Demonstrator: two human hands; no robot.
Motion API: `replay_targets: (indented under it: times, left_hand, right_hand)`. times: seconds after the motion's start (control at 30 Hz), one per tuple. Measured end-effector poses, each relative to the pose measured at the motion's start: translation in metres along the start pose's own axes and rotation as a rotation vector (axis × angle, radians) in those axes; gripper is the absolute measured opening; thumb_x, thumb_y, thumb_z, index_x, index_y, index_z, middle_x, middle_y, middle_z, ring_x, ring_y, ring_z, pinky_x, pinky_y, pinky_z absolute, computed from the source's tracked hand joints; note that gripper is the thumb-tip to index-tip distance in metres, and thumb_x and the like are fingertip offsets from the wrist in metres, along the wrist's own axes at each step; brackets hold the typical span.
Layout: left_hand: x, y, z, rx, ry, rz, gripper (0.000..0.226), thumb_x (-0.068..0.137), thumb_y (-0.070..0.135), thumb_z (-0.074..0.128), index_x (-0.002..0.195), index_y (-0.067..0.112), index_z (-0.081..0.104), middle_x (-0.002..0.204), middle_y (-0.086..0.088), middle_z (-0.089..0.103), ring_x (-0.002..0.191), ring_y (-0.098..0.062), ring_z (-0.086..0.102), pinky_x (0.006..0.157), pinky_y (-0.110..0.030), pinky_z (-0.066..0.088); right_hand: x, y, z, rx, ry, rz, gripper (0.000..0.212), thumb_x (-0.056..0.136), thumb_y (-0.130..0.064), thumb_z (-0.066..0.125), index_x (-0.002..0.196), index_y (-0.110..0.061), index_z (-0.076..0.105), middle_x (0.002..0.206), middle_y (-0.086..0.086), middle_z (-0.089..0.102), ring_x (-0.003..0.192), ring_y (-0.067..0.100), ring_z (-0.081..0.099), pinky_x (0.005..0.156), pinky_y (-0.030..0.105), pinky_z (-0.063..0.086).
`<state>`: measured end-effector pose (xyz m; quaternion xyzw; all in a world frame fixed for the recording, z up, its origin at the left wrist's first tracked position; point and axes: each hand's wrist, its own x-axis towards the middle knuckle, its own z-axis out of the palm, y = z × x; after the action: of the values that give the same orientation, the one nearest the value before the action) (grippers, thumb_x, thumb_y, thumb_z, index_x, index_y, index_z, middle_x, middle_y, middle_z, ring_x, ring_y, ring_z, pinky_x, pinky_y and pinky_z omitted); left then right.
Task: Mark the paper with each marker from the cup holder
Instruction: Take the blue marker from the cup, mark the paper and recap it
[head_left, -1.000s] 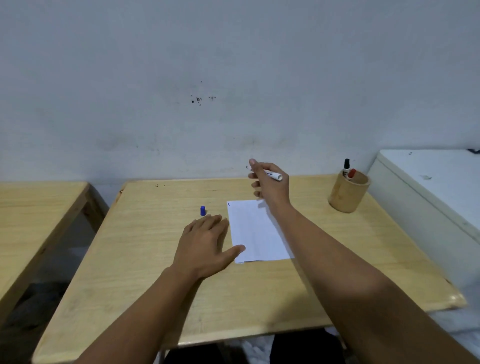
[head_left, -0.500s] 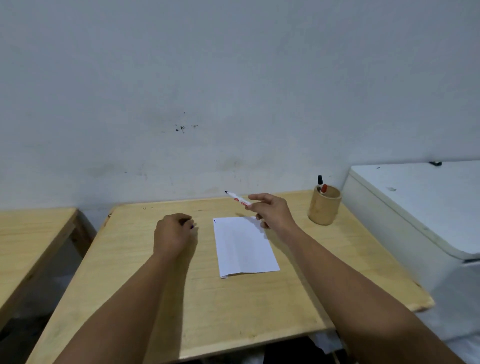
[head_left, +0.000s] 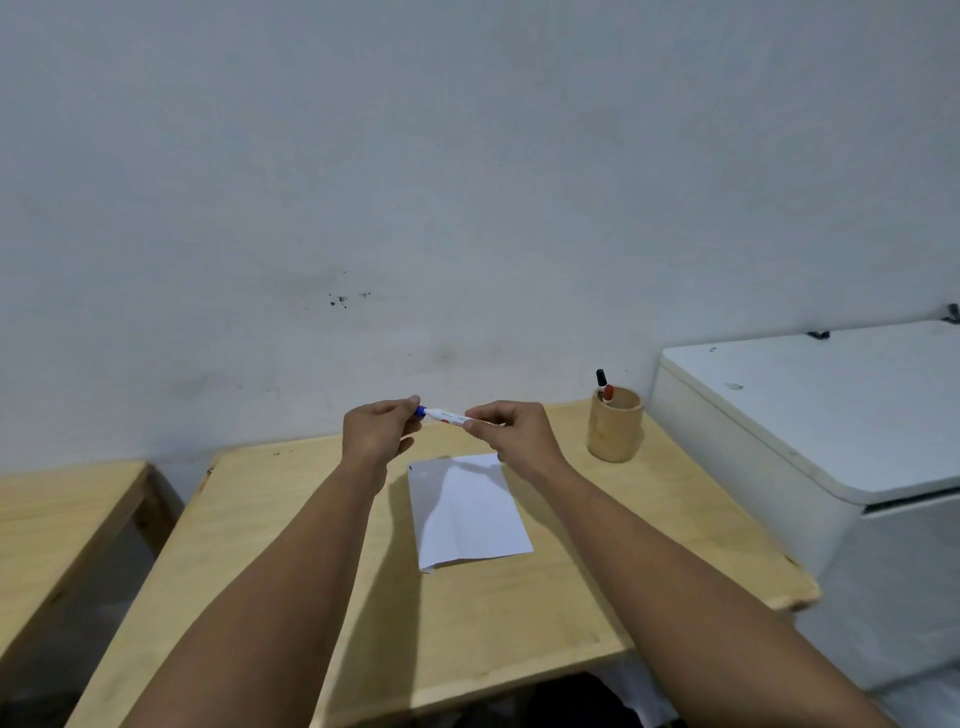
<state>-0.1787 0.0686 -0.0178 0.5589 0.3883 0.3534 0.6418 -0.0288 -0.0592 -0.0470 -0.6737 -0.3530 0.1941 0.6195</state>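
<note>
Since a moment ago, your left hand (head_left: 376, 431) is gripping the blue cap (head_left: 420, 412), your right hand (head_left: 511, 434) the marker (head_left: 448, 415), above the wooden surface (head_left: 493, 613) by the grey wall (head_left: 467, 182).

Scuffed grey wall (head_left: 467, 182); wooden table (head_left: 493, 623); second table (head_left: 57, 514) left; white cabinet (head_left: 831, 415) right.

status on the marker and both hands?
Left hand on blue cap, right hand on marker. Held above paper. Nothing blocking.
</note>
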Motion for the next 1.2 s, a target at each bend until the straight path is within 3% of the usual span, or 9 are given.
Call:
replay_targets:
  times: [0.17, 0.3, 0.4, 0.5, 0.63, 0.77, 0.97, 1.07, 1.2]
  left_hand:
    - [-0.006, 0.006, 0.031, -0.003, 0.008, 0.026, 0.016, 0.090, 0.018, 0.078, 0.089, 0.002, 0.078, 0.083, -0.012, 0.073, 0.077, -0.021, 0.068, 0.076, -0.032, 0.060]
    - [-0.004, 0.014, 0.065, 0.008, -0.001, 0.038, 0.016, 0.087, 0.015, 0.080, 0.082, 0.000, 0.078, 0.073, -0.013, 0.070, 0.068, -0.024, 0.065, 0.081, -0.037, 0.063]
    - [0.002, 0.023, 0.093, 0.037, -0.040, 0.060, 0.016, 0.086, 0.017, 0.081, 0.081, 0.002, 0.079, 0.073, -0.013, 0.072, 0.069, -0.025, 0.067, 0.080, -0.037, 0.064]
    - [0.002, 0.038, 0.125, 0.025, -0.132, 0.122, 0.017, 0.086, 0.022, 0.082, 0.084, 0.005, 0.080, 0.081, -0.012, 0.076, 0.078, -0.023, 0.072, 0.075, -0.033, 0.063]
    - [-0.004, 0.053, 0.174, 0.037, -0.273, 0.226, 0.029, 0.092, 0.040, 0.072, 0.103, 0.013, 0.078, 0.094, -0.004, 0.079, 0.087, -0.015, 0.075, 0.079, -0.033, 0.063]
    - [0.011, 0.023, 0.208, 0.344, -0.322, 0.260, 0.054, 0.092, 0.025, 0.064, 0.145, 0.021, 0.053, 0.124, -0.003, 0.068, 0.110, -0.020, 0.065, 0.097, -0.041, 0.056]
    - [0.026, -0.042, 0.236, 0.650, -0.519, 0.175, 0.100, 0.081, 0.024, 0.082, 0.161, 0.020, 0.024, 0.160, -0.011, 0.039, 0.144, -0.026, 0.043, 0.111, -0.040, 0.043]
    - [0.032, -0.061, 0.247, 0.663, -0.552, 0.132, 0.110, 0.074, 0.032, 0.089, 0.161, 0.018, 0.024, 0.161, -0.007, 0.039, 0.145, -0.024, 0.042, 0.109, -0.036, 0.042]
    - [0.039, -0.078, 0.258, 0.590, -0.568, 0.109, 0.109, 0.053, 0.048, 0.091, 0.150, 0.028, 0.043, 0.144, 0.002, 0.059, 0.135, -0.019, 0.054, 0.107, -0.044, 0.050]
  right_hand:
    - [-0.005, -0.011, -0.017, -0.069, 0.021, -0.065, 0.011, 0.089, -0.014, 0.083, 0.087, -0.025, 0.081, 0.080, -0.011, 0.073, 0.062, -0.006, 0.061, 0.064, 0.018, 0.048]
    - [-0.001, -0.020, -0.044, -0.141, 0.070, -0.103, 0.014, 0.089, -0.016, 0.082, 0.083, -0.028, 0.078, 0.078, -0.010, 0.073, 0.068, 0.013, 0.063, 0.068, 0.027, 0.050]
    - [0.009, -0.029, -0.071, -0.234, 0.102, -0.105, 0.007, 0.089, -0.017, 0.082, 0.092, -0.023, 0.080, 0.083, -0.008, 0.074, 0.072, 0.016, 0.066, 0.069, 0.027, 0.050]
    - [0.022, -0.037, -0.100, -0.473, 0.062, -0.117, 0.027, 0.088, -0.020, 0.082, 0.114, -0.024, 0.082, 0.085, -0.010, 0.073, 0.074, 0.012, 0.067, 0.071, 0.029, 0.052]
    - [0.044, -0.051, -0.140, -0.644, 0.156, -0.113, 0.029, 0.091, -0.025, 0.075, 0.120, -0.027, 0.079, 0.096, -0.006, 0.078, 0.086, 0.019, 0.072, 0.080, 0.034, 0.058]
    - [0.065, -0.047, -0.180, -0.541, 0.405, -0.053, 0.012, 0.093, -0.019, 0.067, 0.102, -0.020, 0.076, 0.084, -0.006, 0.073, 0.086, 0.023, 0.073, 0.079, 0.035, 0.058]
    - [0.080, -0.017, -0.196, -0.574, 0.271, 0.056, 0.016, 0.087, -0.010, 0.067, 0.101, -0.018, 0.068, 0.082, -0.005, 0.073, 0.089, 0.026, 0.075, 0.086, 0.040, 0.060]
    - [0.084, 0.003, -0.192, -0.650, 0.192, 0.124, 0.012, 0.087, -0.016, 0.072, 0.098, -0.021, 0.068, 0.097, -0.001, 0.076, 0.093, 0.024, 0.073, 0.088, 0.042, 0.061]
    - [0.084, 0.021, -0.190, -0.735, 0.144, 0.148, 0.008, 0.089, -0.032, 0.068, 0.094, -0.026, 0.066, 0.088, -0.007, 0.071, 0.092, 0.024, 0.068, 0.090, 0.046, 0.055]
